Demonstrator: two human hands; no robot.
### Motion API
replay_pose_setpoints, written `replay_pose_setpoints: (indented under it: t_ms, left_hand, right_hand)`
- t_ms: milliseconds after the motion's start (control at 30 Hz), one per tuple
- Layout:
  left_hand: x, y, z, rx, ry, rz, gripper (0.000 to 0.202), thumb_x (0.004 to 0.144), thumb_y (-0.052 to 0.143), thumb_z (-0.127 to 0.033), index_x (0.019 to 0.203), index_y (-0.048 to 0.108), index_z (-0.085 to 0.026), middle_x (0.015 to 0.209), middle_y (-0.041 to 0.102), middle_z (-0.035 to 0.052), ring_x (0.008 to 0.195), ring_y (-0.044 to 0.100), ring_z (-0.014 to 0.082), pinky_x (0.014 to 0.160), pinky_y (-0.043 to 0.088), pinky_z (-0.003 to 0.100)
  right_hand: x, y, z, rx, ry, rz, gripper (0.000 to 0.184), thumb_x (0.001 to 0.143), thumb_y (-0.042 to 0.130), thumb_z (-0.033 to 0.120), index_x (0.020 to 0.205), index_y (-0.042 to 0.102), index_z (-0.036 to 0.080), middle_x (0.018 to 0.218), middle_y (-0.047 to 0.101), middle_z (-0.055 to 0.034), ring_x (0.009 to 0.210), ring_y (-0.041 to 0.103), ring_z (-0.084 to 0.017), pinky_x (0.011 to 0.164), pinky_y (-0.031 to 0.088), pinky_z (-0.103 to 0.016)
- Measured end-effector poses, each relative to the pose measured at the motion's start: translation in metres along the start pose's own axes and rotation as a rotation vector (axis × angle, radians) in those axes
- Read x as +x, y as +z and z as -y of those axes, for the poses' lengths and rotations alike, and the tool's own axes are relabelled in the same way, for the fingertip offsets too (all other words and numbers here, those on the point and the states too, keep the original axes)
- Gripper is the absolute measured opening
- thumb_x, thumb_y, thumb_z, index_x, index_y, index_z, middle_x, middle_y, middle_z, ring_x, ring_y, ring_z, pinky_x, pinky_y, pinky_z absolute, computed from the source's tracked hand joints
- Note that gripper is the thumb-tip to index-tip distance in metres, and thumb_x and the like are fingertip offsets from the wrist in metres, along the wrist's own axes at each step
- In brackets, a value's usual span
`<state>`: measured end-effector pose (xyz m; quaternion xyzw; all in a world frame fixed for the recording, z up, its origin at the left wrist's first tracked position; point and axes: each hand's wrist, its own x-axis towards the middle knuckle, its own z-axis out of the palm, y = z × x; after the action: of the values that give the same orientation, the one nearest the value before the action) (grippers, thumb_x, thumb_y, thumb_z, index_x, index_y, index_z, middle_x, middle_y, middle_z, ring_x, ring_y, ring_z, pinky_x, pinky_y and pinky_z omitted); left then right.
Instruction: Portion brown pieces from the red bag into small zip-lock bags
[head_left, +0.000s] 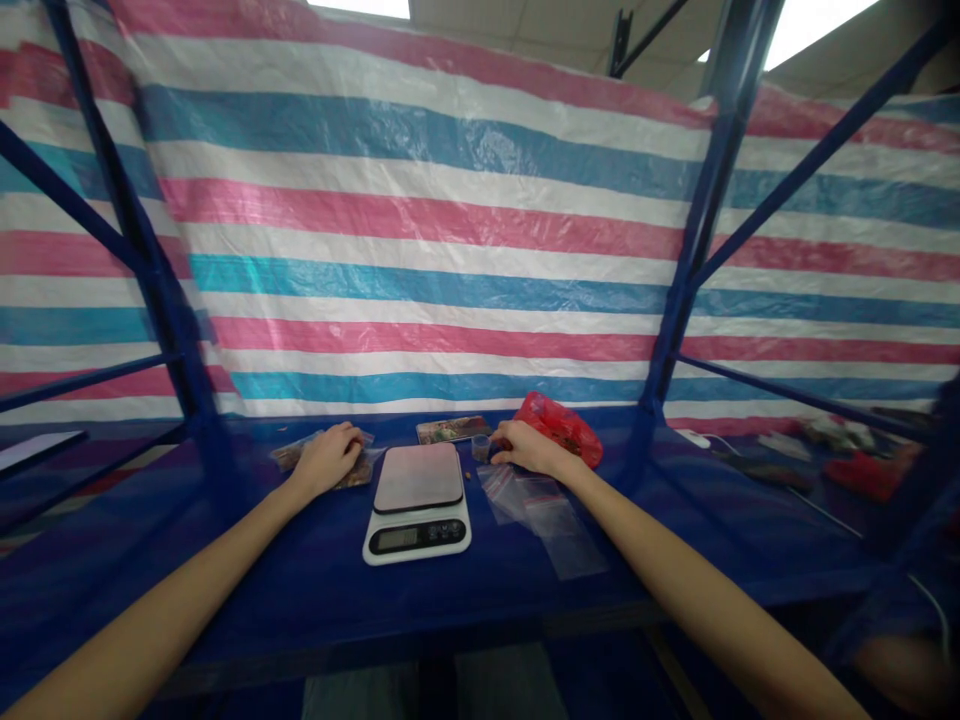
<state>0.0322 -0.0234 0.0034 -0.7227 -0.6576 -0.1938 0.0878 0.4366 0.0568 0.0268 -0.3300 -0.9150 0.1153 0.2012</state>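
Note:
My left hand (328,460) rests, fingers loosely spread, on clear plastic bags (365,468) with brown bits inside. My right hand (529,447) is closed at the fingertips on a small clear plastic cup (481,448); the exact grip is partly hidden. Between the hands stands a white kitchen scale (418,505) with a bare square platform; its display digits are too faint to read. A small brown piece (469,476) lies just right of the scale. Beneath my right wrist, empty clear zip bags (551,520) are fanned out.
Behind my right hand sits an open red plastic bag (559,425) with brown contents. A flat printed packet (452,430) lies behind the scale. Blue posts (686,250) and a striped sheet (435,230) bound the blue shelf (315,580).

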Motion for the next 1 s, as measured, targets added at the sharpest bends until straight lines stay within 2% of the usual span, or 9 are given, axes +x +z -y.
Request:
replay_pose_setpoints:
  t_ms: [200, 367, 500, 600, 733, 800, 900, 1000]
  left_hand:
    - [-0.001, -0.001, 0.007, -0.057, 0.013, 0.009, 0.029, 0.093, 0.042, -0.026, 0.092, 0.070, -0.022, 0.105, 0.071, 0.0074, 0.100, 0.069, 0.0243, 0.093, 0.052, 0.038]
    - [0.000, 0.000, 0.010, -0.098, 0.023, 0.012, 0.028, 0.090, 0.042, -0.026, 0.089, 0.070, -0.023, 0.100, 0.071, 0.0060, 0.098, 0.069, 0.0244, 0.090, 0.052, 0.037]
    - [0.000, 0.002, 0.014, -0.129, 0.040, 0.025, 0.029, 0.090, 0.041, -0.029, 0.089, 0.070, -0.024, 0.102, 0.072, 0.0057, 0.100, 0.068, 0.0244, 0.093, 0.052, 0.038]
    - [-0.001, 0.002, 0.012, -0.144, 0.051, 0.038, 0.032, 0.092, 0.040, -0.033, 0.091, 0.070, -0.024, 0.102, 0.072, 0.0059, 0.099, 0.067, 0.0252, 0.094, 0.051, 0.040]
    - [-0.003, 0.002, 0.003, -0.132, 0.070, 0.068, 0.036, 0.094, 0.037, -0.037, 0.095, 0.071, -0.024, 0.103, 0.071, 0.0067, 0.097, 0.067, 0.0270, 0.088, 0.051, 0.041]
    - [-0.003, 0.004, 0.001, -0.125, 0.073, 0.068, 0.037, 0.093, 0.038, -0.039, 0.097, 0.071, -0.025, 0.104, 0.071, 0.0069, 0.097, 0.066, 0.0280, 0.088, 0.050, 0.043]
    - [-0.002, 0.008, 0.004, -0.131, 0.048, 0.073, 0.037, 0.092, 0.038, -0.043, 0.097, 0.071, -0.026, 0.106, 0.071, 0.0062, 0.100, 0.065, 0.0284, 0.092, 0.051, 0.044]
    - [-0.002, 0.012, 0.008, -0.117, 0.009, 0.044, 0.038, 0.091, 0.039, -0.048, 0.093, 0.071, -0.028, 0.103, 0.071, 0.0044, 0.097, 0.066, 0.0268, 0.091, 0.053, 0.042]
  right_hand:
    - [0.001, 0.003, 0.004, -0.060, -0.019, 0.021, 0.012, 0.085, 0.075, 0.011, 0.095, 0.081, 0.015, 0.089, 0.076, -0.0076, 0.082, 0.069, -0.021, 0.076, 0.049, -0.029]
    - [0.001, 0.005, 0.004, -0.083, -0.032, 0.001, 0.022, 0.086, 0.063, -0.001, 0.091, 0.079, 0.014, 0.090, 0.076, -0.0077, 0.083, 0.069, -0.020, 0.078, 0.050, -0.028]
    - [0.001, 0.004, 0.001, -0.086, -0.032, -0.032, 0.025, 0.084, 0.062, -0.004, 0.084, 0.077, 0.017, 0.087, 0.075, -0.0058, 0.081, 0.069, -0.019, 0.076, 0.050, -0.027]
    - [0.001, -0.001, 0.001, -0.106, 0.011, -0.131, 0.023, 0.088, 0.060, -0.001, 0.087, 0.077, 0.016, 0.093, 0.075, -0.0089, 0.088, 0.069, -0.023, 0.083, 0.051, -0.033]
    - [0.001, -0.005, 0.013, 0.044, 0.024, -0.459, 0.013, 0.094, 0.066, 0.011, 0.094, 0.076, 0.019, 0.097, 0.077, -0.0081, 0.093, 0.070, -0.023, 0.089, 0.053, -0.037]
    - [0.001, -0.001, 0.022, 0.158, 0.014, -0.550, 0.007, 0.091, 0.074, 0.015, 0.094, 0.077, 0.021, 0.094, 0.078, -0.0048, 0.090, 0.071, -0.021, 0.086, 0.054, -0.034]
    - [0.001, 0.008, 0.032, 0.205, 0.040, -0.499, 0.009, 0.089, 0.077, 0.017, 0.096, 0.078, 0.022, 0.094, 0.079, -0.0031, 0.089, 0.073, -0.020, 0.083, 0.055, -0.033]
    - [0.001, 0.011, 0.032, 0.170, 0.066, -0.456, 0.015, 0.093, 0.071, 0.015, 0.103, 0.079, 0.023, 0.098, 0.080, -0.0034, 0.089, 0.072, -0.019, 0.083, 0.056, -0.034]
